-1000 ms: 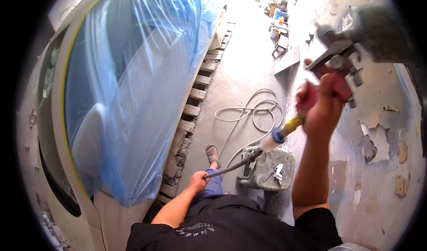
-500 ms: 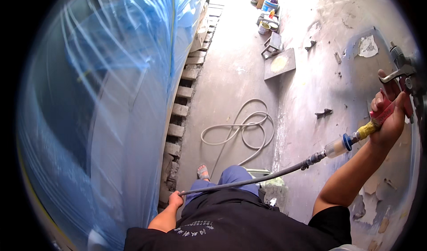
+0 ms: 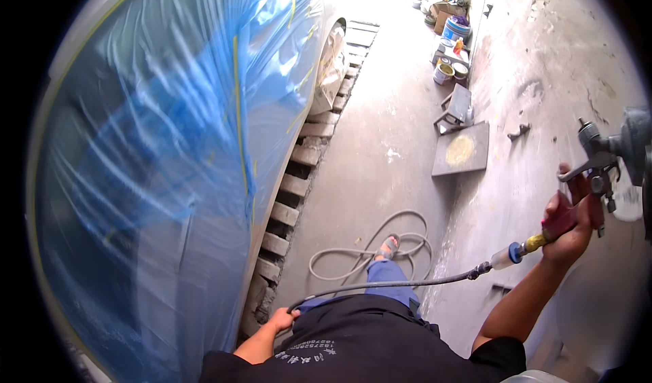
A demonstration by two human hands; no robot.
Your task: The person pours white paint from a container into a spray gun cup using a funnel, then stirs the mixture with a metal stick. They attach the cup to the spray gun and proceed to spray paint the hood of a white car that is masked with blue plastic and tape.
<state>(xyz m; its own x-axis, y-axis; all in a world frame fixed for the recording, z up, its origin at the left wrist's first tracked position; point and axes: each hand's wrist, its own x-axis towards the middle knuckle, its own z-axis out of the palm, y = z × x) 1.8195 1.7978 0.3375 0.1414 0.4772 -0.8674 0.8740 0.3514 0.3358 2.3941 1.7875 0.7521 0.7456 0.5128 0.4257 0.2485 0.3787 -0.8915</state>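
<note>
My right hand [image 3: 569, 237] is wrapped around the red handle of a spray gun [image 3: 601, 169], raised at the right side by the wall. Its metal body and grey cup sit above my fingers, partly cut off by the picture's dark rim. From the handle a yellow-wrapped joint and a clear filter with a blue ring [image 3: 506, 255] lead into a grey air hose [image 3: 407, 283]. The hose runs across the front of my body. Low at my left side, my left hand [image 3: 282, 319] is closed around that hose.
A car under blue plastic sheeting [image 3: 197, 145] fills the left, beside a slotted floor channel [image 3: 285, 213]. Loops of hose [image 3: 339, 254] lie by my foot. Along the right wall stand a board [image 3: 475, 149], a small stool [image 3: 458, 104] and several paint cans [image 3: 443, 72].
The spray gun and my right hand now sit lower in the picture. One foot has come forward onto the coiled hose area. The car, board and cans appear shifted as my view moved.
</note>
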